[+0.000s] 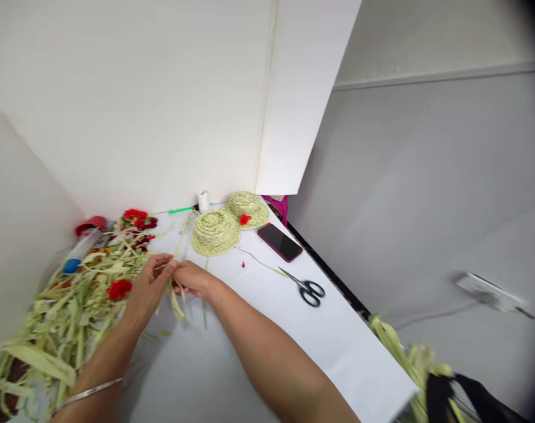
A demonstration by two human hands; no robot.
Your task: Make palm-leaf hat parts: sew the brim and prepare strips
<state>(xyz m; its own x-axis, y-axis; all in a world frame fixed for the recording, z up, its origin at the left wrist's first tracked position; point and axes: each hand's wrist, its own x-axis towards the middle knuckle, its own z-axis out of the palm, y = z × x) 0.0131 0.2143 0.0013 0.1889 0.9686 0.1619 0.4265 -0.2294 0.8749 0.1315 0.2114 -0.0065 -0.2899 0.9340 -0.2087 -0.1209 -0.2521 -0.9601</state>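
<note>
The left hand (149, 286) and right hand (192, 278) meet, each grip closed on pale green leaf strips (177, 304) above the white bench (258, 335). A heap of strips (69, 320) with red flowers (120, 289) lies beside the left hand. Beyond the hands sit two woven hats (215, 232), a phone (280, 242) and scissors (307, 288).

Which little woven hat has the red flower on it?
The farther hat, by the wall, has the red flower. The nearer hat has none.
</note>
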